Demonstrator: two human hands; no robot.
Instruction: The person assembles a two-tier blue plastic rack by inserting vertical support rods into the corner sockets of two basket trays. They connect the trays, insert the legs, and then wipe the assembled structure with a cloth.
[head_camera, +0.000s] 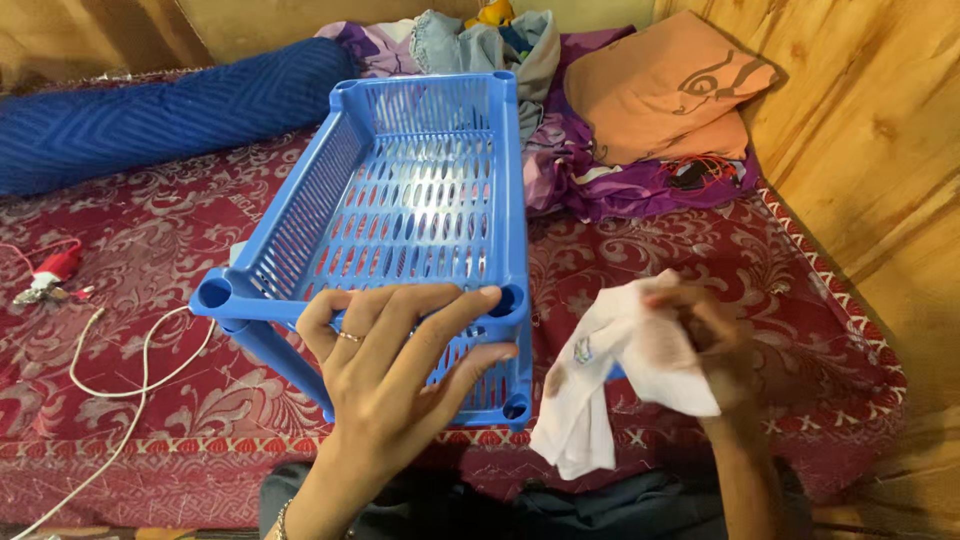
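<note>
At the bed's (150, 250) near edge, left hand (390, 370) fingers clamp the tilted blue rack (420, 200); right hand (710, 340) fingers bunch a white cloth (600, 390). The one-handed hold could let the rack tip off.

Two bare forearms are seen, with no sleeves reaching the wrists. A thin ring with a small pale stone is worn on a middle finger of the left hand (390, 365). A slim bracelet is worn at the left wrist, near the lower edge. No ring or band can be made out on the right hand (710, 345), which is blurred.
</note>
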